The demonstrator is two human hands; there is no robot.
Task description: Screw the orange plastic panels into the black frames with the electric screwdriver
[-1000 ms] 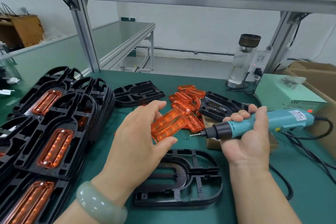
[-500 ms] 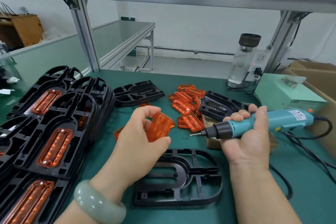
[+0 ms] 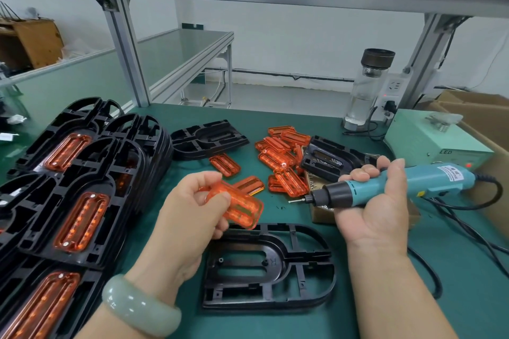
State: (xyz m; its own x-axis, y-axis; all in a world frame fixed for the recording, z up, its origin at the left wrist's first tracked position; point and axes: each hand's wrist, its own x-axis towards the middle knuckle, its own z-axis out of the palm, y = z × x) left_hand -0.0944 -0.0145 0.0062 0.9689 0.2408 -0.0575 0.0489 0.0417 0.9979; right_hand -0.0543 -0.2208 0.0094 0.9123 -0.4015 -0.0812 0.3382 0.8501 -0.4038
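Over the last second the left hand (image 3: 190, 209) has lifted 1 orange panel (image 3: 239, 208) off the loose pile of panels (image 3: 281, 157) and turned it over in its fingers, bringing it down and toward the body. It now hangs just above the far edge of the empty black frame (image 3: 268, 267) lying flat on the green bench (image 3: 413, 297), not yet touching it. That suggests the picking step is over and the seating step is next (the long slot in the frame's middle is open and waiting).

The left hand is palm-down, wrist cocked, thumb and fingertips pinched on the panel's near end, so the panel tilts away and to the right. The right hand (image 3: 377, 201) is palm-up, fingers wrapped firmly around the teal electric screwdriver (image 3: 391, 184), whose bit points left toward the panel but stands clear of it. Whether a screw sits on the bit is too small to tell.

To the left, stacked frames (image 3: 82, 195) already carry fitted panels, so this looks like 1 more unit in a run.
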